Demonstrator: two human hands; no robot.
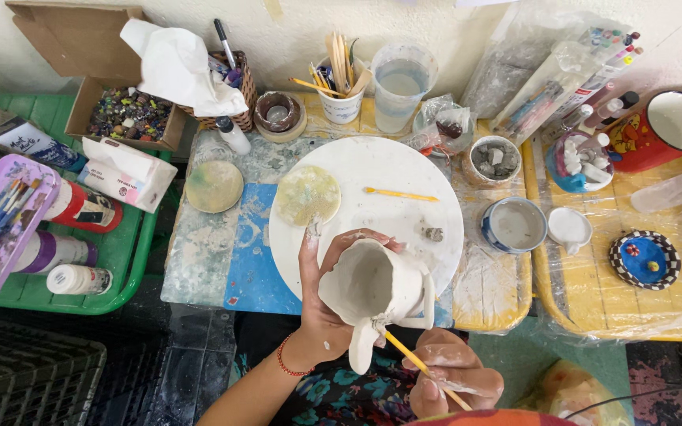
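Clay, pale and unfired, forms the mug we hold tilted over the near edge of the worktop, its mouth turned up toward us. Our left hand wraps it from behind, fingers clenched round the rim. Our right hand sits just below, fingers pinching a yellow stick whose tip touches the mug's base beside the handle. Behind the mug lies a white round board carrying a second yellow stick, a small clay lump and a speckled disc. Right of the board stand a blue-rimmed bowl and a small white dish. At the far edge a cup of tools stands beside a water beaker.
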